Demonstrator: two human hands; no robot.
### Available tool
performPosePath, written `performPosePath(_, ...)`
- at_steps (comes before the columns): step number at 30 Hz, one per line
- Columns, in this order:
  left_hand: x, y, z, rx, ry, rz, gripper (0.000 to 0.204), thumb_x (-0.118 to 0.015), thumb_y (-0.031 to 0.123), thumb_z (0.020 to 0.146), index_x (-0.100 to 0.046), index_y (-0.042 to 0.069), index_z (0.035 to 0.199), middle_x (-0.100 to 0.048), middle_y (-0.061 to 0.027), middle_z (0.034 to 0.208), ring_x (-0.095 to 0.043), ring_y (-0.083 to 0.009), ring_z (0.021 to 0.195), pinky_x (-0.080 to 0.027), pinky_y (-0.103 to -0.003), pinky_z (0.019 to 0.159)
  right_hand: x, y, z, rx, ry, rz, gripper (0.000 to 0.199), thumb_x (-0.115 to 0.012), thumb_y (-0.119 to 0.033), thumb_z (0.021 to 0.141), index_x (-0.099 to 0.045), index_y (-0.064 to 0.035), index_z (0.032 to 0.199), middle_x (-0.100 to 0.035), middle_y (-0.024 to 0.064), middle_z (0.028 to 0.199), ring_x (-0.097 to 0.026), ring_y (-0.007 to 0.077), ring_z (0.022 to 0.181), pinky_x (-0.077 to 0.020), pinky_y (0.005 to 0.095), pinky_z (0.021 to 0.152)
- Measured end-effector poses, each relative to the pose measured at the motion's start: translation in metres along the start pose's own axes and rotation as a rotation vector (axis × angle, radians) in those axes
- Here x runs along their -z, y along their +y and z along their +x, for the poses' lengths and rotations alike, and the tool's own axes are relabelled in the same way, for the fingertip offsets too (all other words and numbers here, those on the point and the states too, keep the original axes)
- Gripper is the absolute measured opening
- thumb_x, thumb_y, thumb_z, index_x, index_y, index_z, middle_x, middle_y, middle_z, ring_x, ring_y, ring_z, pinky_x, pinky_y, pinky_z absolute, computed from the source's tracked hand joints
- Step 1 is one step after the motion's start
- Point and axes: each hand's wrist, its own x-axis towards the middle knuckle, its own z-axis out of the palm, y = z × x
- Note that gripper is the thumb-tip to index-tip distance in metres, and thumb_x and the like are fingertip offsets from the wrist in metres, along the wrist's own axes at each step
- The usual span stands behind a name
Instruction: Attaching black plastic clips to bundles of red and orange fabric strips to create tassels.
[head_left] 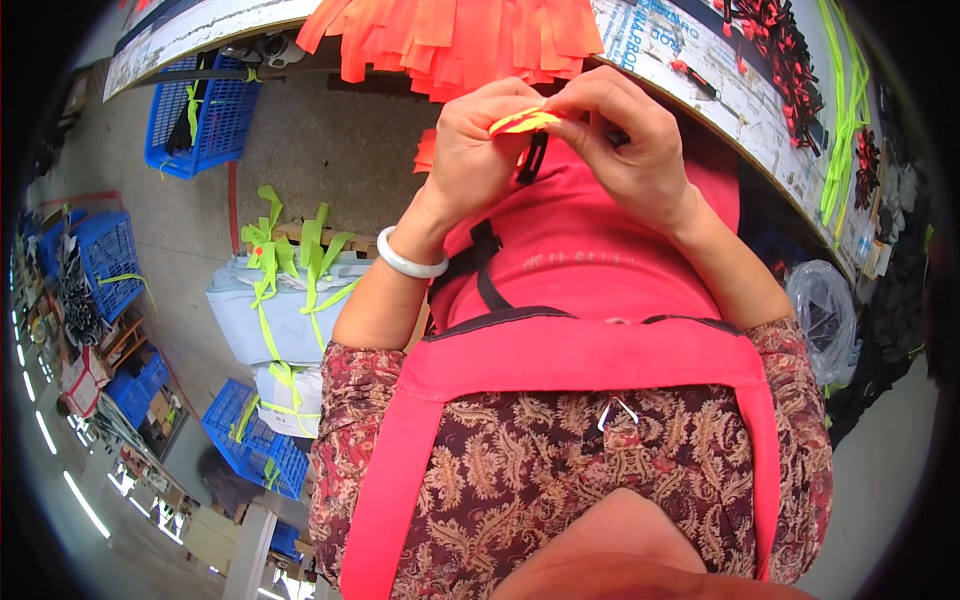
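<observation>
Above a red apron (560, 365) worn over a paisley top, the left hand (478, 150) and right hand (630, 140) together pinch a small yellow-orange strip (524, 121) between fingertips, just below orange strips (450, 40) heaped on the workbench (740, 95).

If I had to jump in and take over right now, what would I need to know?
Left hand: fingers pinch a small orange-yellow strip.
Right hand: fingers pinch the same strip from the other side, with a black strap piece hanging just under it.
Both are held up over the red apron.
A pile of orange strips lies on the table edge ahead.
Done: one strip picked up.
Left: I cannot tell how far the strip and strap are joined.
</observation>
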Motion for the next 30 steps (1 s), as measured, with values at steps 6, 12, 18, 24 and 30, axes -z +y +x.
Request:
performPosePath(6, -0.004, -0.006, 0.002, 0.059, 0.028, 0.026, 0.014, -0.059, -0.001, 0.088, -0.070, -0.001, 0.096, -0.063, -0.0055, 0.084, -0.056, -0.0112, 0.071, -0.043, -0.023, 0.060, 0.002, 0.011, -0.002, -0.059, -0.004, -0.003, 0.014, -0.071, -0.005, 0.082, -0.064, -0.0025, 0.094, -0.059, 0.0071, 0.082, -0.056, 0.0143, 0.070, -0.0454, 0.0256, 0.059)
performPosePath(12, -0.007, -0.007, 0.009, -0.040, -0.015, 0.185, 0.013, -0.057, -0.001, 0.088, -0.069, -0.002, 0.093, -0.062, -0.0049, 0.080, -0.056, -0.0102, 0.070, -0.043, -0.023, 0.059, 0.002, 0.015, -0.009, -0.029, 0.036, -0.014, 0.014, -0.072, -0.006, 0.082, -0.064, -0.0019, 0.093, -0.059, 0.0069, 0.082, -0.054, 0.0135, 0.065, -0.0441, 0.0239, 0.058)
performPosePath(18, -0.008, -0.007, 0.009, 0.278, -0.010, -0.048, 0.010, -0.060, -0.004, 0.084, -0.068, -0.003, 0.089, -0.063, -0.0064, 0.080, -0.058, -0.0133, 0.071, -0.044, -0.024, 0.061, 0.008, 0.019, -0.007, -0.042, 0.012, -0.017, 0.014, -0.071, -0.006, 0.082, -0.063, -0.0013, 0.094, -0.059, 0.0070, 0.082, -0.057, 0.0142, 0.067, -0.0463, 0.0243, 0.061)
performPosePath(24, -0.003, -0.011, 0.010, -0.014, -0.086, 0.201, 0.010, -0.060, -0.002, 0.087, -0.067, -0.003, 0.093, -0.062, -0.0031, 0.084, -0.053, -0.0060, 0.065, -0.041, -0.019, 0.056, -0.001, 0.026, -0.013, -0.126, 0.046, 0.118, 0.013, -0.070, -0.007, 0.084, -0.063, -0.0001, 0.093, -0.059, 0.0063, 0.079, -0.056, 0.0112, 0.068, -0.0455, 0.0233, 0.061)
performPosePath(30, 0.003, 0.025, 0.021, 0.328, -0.074, 0.095, 0.007, -0.063, -0.004, 0.084, -0.066, -0.001, 0.089, -0.060, -0.0028, 0.078, -0.055, -0.0081, 0.067, -0.044, -0.023, 0.058, 0.012, 0.026, -0.009, -0.266, -0.044, 0.184, 0.014, -0.070, -0.008, 0.085, -0.063, 0.0008, 0.093, -0.058, 0.0022, 0.079, -0.052, 0.0053, 0.069, -0.0437, 0.0215, 0.061)
